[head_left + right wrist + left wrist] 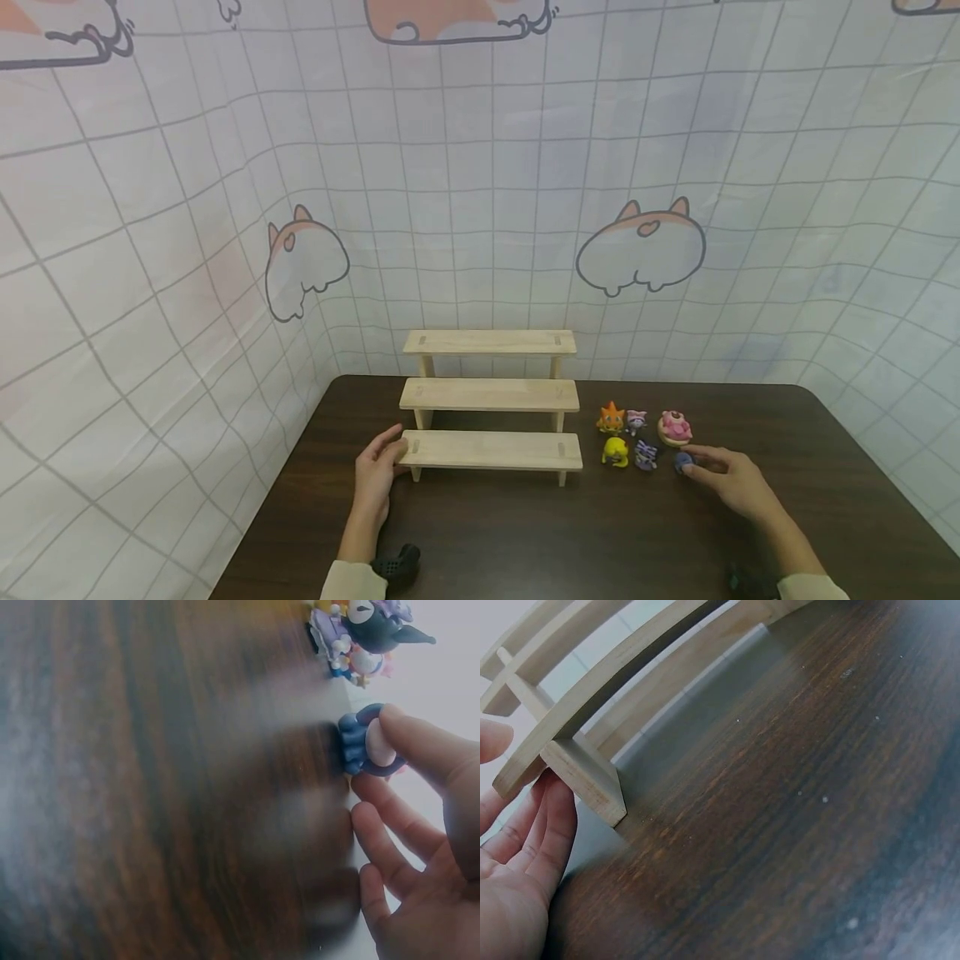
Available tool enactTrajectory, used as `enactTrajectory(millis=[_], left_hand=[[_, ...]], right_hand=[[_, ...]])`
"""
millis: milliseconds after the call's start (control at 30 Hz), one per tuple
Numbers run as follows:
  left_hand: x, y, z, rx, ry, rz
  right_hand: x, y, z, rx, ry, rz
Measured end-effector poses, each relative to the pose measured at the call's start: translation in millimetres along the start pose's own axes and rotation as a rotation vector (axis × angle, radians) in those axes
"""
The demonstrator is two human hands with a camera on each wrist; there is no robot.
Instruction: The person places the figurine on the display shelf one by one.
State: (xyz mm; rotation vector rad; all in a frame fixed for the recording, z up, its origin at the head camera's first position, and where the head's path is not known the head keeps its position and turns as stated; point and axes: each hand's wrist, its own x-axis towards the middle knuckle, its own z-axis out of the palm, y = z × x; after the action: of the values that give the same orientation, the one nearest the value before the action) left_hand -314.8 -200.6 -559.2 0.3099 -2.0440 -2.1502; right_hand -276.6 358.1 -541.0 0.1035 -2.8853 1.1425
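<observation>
figurines (646,455) number six, right hand (735,483) pinching the blue one (682,461), left hand (377,473) gripping one three-tier shelf (489,395)

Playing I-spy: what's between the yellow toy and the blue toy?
The head view shows a striped purple toy between the yellow toy and the blue toy.

The stand (489,394) was on the table (525,533), its lowest shelf (491,451) in front, its middle shelf behind that and its top shelf (490,342) rearmost, before the cloth (480,208). The left hand (377,475) was at the lowest shelf's left end. To the stand's right were six figurines (646,456) in two rows of three, one behind the other. The right hand (731,482), on their right, held the front row's rightmost figurine (682,462), just before the back row's rightmost figurine (677,427)
</observation>
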Motion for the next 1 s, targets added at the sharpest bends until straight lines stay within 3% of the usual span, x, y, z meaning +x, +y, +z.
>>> enactTrajectory(millis=[1000], left_hand=[[-1.3,-0.1,-2.8,-0.067,-0.002,0.021]], right_hand=[[-2.1,-8.3,2.1,-0.007,0.112,-0.010]])
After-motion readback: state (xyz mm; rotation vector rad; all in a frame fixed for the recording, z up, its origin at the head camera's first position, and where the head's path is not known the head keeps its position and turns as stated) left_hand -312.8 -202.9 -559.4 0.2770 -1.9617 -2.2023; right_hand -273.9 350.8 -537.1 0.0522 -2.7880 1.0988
